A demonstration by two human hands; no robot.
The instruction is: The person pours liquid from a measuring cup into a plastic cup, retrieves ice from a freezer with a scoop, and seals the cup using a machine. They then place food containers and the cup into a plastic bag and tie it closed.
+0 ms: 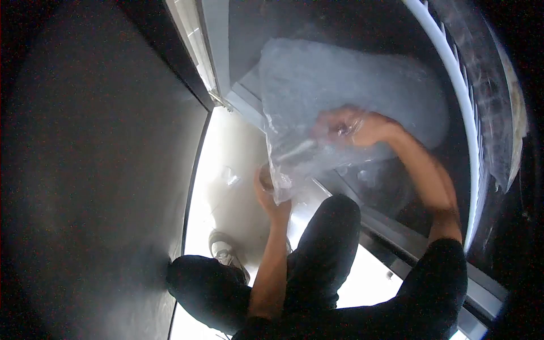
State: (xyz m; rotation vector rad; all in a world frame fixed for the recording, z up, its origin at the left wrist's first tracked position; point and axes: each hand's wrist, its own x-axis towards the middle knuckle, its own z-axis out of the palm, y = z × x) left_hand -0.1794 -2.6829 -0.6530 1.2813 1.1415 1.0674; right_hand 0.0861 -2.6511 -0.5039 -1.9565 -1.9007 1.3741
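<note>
**Plastic sheet held up in both hands over a bright floor**

Plastic sheet (340, 85), clear and crinkled, fills the upper middle of our view. It is large and filmy, and it hangs in front of a dark opening framed by pale metal rails (218, 62). We hold it off the floor at two places.

Our right hand (354, 127) is up near the middle of the sheet, with the arm bent in from the right. Its grip is pressed together on the plastic: the fingers are curled, with film bunched inside them. The film partly veils the fingertips, so we cannot tell exactly how each finger lies.

Our left hand (271, 195) is lower, at the bottom corner of the sheet, where the plastic gathers into a twisted point. The grip here pinches that corner, with the thumb and fingers closed on it and the forearm rising straight from below.

Below the hands we see our dark trousers (326, 249), one knee raised towards the sheet. A grey shoe (225, 249) rests on the pale floor (226, 147), which is washed out by strong light. A small scrap of clear film (231, 177) lies on that floor, just left of the lower hand and apart from it. A dark wall (96, 170) covers the left side, and a curved white rail (459, 96) runs down the right.
</note>
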